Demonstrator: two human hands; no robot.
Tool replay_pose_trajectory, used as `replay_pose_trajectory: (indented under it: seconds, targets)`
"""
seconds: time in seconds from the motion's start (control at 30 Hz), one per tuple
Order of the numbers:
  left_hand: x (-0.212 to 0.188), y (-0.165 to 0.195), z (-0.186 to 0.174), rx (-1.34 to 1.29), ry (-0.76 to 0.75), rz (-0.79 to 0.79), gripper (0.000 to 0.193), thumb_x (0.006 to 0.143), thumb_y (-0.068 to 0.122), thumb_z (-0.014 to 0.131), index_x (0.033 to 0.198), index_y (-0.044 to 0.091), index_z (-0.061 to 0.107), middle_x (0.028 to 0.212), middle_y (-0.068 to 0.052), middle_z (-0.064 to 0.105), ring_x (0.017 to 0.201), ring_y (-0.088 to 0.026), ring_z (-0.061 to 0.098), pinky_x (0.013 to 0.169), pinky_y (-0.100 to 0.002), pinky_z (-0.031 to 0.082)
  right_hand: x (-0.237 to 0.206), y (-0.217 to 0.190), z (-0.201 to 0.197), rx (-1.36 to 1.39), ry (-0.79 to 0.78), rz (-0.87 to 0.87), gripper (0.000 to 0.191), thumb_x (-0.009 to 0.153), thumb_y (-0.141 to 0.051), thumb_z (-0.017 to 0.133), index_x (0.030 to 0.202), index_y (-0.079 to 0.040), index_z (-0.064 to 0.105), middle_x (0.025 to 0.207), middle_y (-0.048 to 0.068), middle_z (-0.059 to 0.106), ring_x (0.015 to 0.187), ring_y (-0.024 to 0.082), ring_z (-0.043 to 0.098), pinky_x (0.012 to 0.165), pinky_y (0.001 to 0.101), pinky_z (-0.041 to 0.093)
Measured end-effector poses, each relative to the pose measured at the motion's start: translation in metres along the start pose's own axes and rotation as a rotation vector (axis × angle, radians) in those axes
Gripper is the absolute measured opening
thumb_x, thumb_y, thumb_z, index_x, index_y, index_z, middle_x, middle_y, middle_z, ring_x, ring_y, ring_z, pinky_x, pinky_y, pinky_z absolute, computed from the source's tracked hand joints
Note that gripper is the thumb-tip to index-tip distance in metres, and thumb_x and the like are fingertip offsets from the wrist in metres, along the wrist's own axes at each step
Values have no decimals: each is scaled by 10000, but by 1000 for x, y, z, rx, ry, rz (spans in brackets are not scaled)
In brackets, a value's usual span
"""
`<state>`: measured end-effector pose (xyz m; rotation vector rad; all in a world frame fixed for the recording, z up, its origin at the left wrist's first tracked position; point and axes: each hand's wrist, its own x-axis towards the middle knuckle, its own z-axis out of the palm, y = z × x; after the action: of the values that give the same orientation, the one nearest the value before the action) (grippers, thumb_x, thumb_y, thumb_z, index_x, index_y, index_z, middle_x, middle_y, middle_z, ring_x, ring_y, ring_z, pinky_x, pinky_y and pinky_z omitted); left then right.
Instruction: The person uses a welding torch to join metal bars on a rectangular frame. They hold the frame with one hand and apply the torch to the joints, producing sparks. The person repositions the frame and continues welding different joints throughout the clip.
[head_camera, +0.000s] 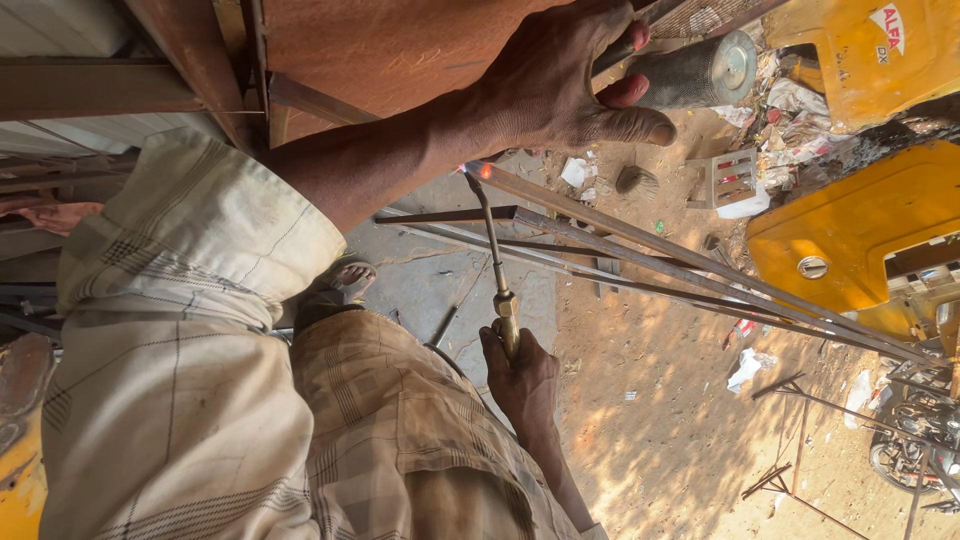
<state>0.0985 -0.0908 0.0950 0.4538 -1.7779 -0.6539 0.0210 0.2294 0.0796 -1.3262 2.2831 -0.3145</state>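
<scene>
Dirt ground (660, 420): paper scraps (748, 368) (white), metal rods (800, 400) lying.

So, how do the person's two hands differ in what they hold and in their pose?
The upper hand lies spread on the rusty metal panel, fingers open, while the lower hand is closed around the brass handle of the cutting torch. The upper hand's arm reaches out long and bare; the lower hand's arm shows only wrist and forearm. The torch tip glows at the angle iron bar, just under the upper hand. Both hands are bare.
</scene>
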Motion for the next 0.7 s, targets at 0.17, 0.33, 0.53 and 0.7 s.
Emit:
replay_pose_trajectory:
  seconds: [0.17, 0.33, 0.53, 0.7]
  targets:
    - [3, 3, 1, -36, -26, -60, 665, 886, 579, 972, 1058, 55, 601, 860, -18, 626, 742, -122, 628, 608, -318, 516, 0, -6, -9, 78, -23, -58, 258, 984, -345, 619, 1069, -102, 637, 657, 117, 683, 527, 290, 687, 486, 416, 501]
    - [8, 8, -6, -38, 15, -37, 647, 878, 525, 988, 1070, 47, 597, 885, -39, 638, 766, -129, 645, 644, -324, 524, -1, -10, -15, 67, -11, -22, 206, 1013, -313, 600, 1110, -132, 615, 678, 133, 688, 571, 319, 704, 530, 449, 512]
    - [10, 11, -9, -35, -5, -96, 623, 856, 488, 983, 1066, 41, 603, 861, -45, 631, 721, -144, 622, 615, -345, 502, -2, -12, -16, 27, 58, -63, 217, 984, -307, 620, 1117, -135, 624, 693, 112, 708, 556, 318, 700, 515, 444, 509]
    - [10, 8, -6, -31, 42, -36, 603, 884, 476, 972, 1062, 39, 596, 888, -46, 631, 740, -135, 630, 598, -308, 513, -2, -11, -13, -25, 44, 6, 211, 995, -329, 626, 1069, -132, 640, 600, 126, 659, 497, 307, 673, 492, 441, 491]
